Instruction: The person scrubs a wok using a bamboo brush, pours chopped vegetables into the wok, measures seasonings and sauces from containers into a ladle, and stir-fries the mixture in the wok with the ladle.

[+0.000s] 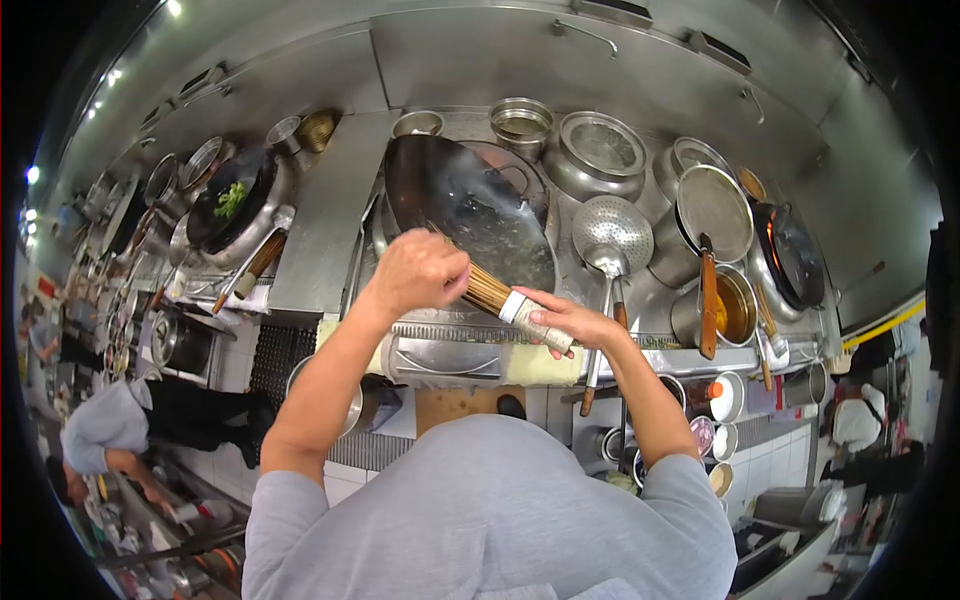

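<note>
A bamboo wok brush (489,289) with a pale wrapped grip slants across the near side of a dark wok (470,195). My right hand (568,318) is closed around its wrapped end, and the thin bamboo strips point up and left. My left hand (422,273) makes a fist at the wok's near left rim, beside the strips; whatever it grips is hidden. The wok sits tilted on the burner, its left wall raised, with a wet, shiny inside. To its right lie a perforated skimmer (612,236) and a wooden-handled tool (590,395).
Steel pots (600,150) line the back of the range. A flat strainer (715,213) rests over a pot at right, near a container of yellow liquid (738,305). Another wok (235,200) holds greens at left. A co-worker (110,430) bends at lower left.
</note>
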A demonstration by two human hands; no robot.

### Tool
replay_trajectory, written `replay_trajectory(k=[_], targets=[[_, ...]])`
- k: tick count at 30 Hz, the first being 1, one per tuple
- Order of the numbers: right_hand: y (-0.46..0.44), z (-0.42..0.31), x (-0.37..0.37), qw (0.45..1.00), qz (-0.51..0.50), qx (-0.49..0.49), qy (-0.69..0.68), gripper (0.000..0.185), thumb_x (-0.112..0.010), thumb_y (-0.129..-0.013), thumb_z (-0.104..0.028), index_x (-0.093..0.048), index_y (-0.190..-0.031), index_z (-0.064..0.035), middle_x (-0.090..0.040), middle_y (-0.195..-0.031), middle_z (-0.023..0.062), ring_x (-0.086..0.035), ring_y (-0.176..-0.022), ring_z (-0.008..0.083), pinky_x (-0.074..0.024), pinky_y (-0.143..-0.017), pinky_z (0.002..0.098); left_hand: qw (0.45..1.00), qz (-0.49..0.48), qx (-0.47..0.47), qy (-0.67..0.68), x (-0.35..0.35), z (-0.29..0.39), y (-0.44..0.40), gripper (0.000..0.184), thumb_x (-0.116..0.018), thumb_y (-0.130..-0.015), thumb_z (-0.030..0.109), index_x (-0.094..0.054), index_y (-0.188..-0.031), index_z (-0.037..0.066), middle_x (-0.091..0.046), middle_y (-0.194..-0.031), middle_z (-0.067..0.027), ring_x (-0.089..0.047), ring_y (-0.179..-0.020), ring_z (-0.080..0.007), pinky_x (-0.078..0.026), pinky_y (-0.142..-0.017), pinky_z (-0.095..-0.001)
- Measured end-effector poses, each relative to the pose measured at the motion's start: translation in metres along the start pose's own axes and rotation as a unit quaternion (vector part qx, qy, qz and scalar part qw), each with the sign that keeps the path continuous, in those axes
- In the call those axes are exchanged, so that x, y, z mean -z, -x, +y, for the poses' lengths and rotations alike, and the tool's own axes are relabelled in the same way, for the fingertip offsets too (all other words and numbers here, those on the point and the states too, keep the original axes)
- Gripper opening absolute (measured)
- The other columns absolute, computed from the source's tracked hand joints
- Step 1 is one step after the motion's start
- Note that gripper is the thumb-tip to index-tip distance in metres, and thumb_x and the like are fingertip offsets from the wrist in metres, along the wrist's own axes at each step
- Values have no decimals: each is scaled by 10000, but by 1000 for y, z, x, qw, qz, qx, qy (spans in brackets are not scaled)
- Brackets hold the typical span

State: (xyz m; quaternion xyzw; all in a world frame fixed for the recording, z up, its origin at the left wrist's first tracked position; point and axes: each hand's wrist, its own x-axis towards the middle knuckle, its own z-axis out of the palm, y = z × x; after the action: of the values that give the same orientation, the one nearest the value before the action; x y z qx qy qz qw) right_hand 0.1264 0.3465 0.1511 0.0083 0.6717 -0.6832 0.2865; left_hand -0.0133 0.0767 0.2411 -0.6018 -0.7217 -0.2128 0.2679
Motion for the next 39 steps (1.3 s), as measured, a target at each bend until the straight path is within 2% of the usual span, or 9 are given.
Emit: replay_trajectory(k=[6, 8, 13, 16, 18, 20, 24, 26, 39], targets=[[-8, 47, 88, 987, 50, -83, 131, 775, -610, -970, -470, -186, -1604, -331, -582, -1274, 104, -650, -822, 145, -547, -550, 286, 999, 25, -30, -34, -7, -18, -59, 246, -735, -720, 95, -522, -597, 93, -525, -571, -46, -543, -568, -238, -431, -562, -380], [-31, 75, 127, 939, 194, -83, 271, 737, -612, -939, -523, -241, -1570, -428, -604, -1331, 202, -682, -938, 283, -581, -665, 389, 999, 11, -29, -33, -5, -11, -56, 255, -733, -728, 101, -512, -601, 97, -516, -571, -48, -537, -570, -248, -430, -567, -384], [-62, 74, 139, 791, 462, -114, 386, 723, -570, -945, -484, -273, -1575, -291, -559, -1368, 282, -595, -1173, 457, -459, -1022, 472, 998, -29, 13, -56, 2, 9, 5, 294, -733, -752, 132, -485, -594, 113, -495, -583, -66, -539, -584, -260, -438, -566, -398], [-65, 141, 139, 828, 519, -10, 213, 740, -563, -950, -445, -253, -1583, -218, -594, -1336, 261, -603, -1173, 438, -474, -996, 481, 990, -22, 119, -70, -8, 39, 71, 320, -732, -742, 121, -463, -569, 116, -486, -536, -58, -522, -538, -258, -427, -544, -399], [-65, 201, 123, 798, 534, 78, 267, 731, -587, -944, -419, -291, -1571, -187, -626, -1286, 251, -617, -1123, 451, -466, -978, 512, 976, 8, 202, -80, -24, 67, 100, 296, -731, -760, 130, -491, -588, 118, -520, -536, -49, -546, -519, -235, -445, -540, -385], [-26, 135, 46, 874, 463, -113, 89, 683, -579, -956, -398, -351, -1543, -134, -633, -1247, 274, -627, -1099, 440, -463, -961, 527, 958, 58, 268, -83, -52, 79, 118, 297, -727, -793, 137, -497, -605, 118, -534, -555, -45, -554, -535, -239, -445, -543, -384], [-44, 217, 30, 838, 489, -141, 195, 617, -621, -934, -296, -438, -1486, -92, -591, -1255, 283, -588, -1134, 422, -455, -969, 510, 958, 60, 271, -66, -104, 66, 107, 249, -711, -852, 171, -542, -681, 103, -560, -615, -57, -555, -593, -252, -423, -574, -393], [-36, 224, 16, 747, 505, -67, 427, 614, -672, -873, -171, -474, -1443, -56, -546, -1222, 262, -530, -1140, 414, -445, -975, 491, 955, 34, 290, -40, -126, 47, 111, 250, -702, -875, 210, -558, -714, 86, -574, -676, -71, -567, -702, -275, -423, -661, -422], [59, 234, -54, 828, 514, 13, 225, 521, -636, -856, -8, -552, -1368, -65, -536, -1219, 219, -592, -1049, 410, -500, -899, 459, 941, -24, 322, -100, -151, -144, 200, 212, -769, -810, 304, -730, -847, 99, -611, -1145, -164, -549, -1113, -365, -446, -927, -478]])
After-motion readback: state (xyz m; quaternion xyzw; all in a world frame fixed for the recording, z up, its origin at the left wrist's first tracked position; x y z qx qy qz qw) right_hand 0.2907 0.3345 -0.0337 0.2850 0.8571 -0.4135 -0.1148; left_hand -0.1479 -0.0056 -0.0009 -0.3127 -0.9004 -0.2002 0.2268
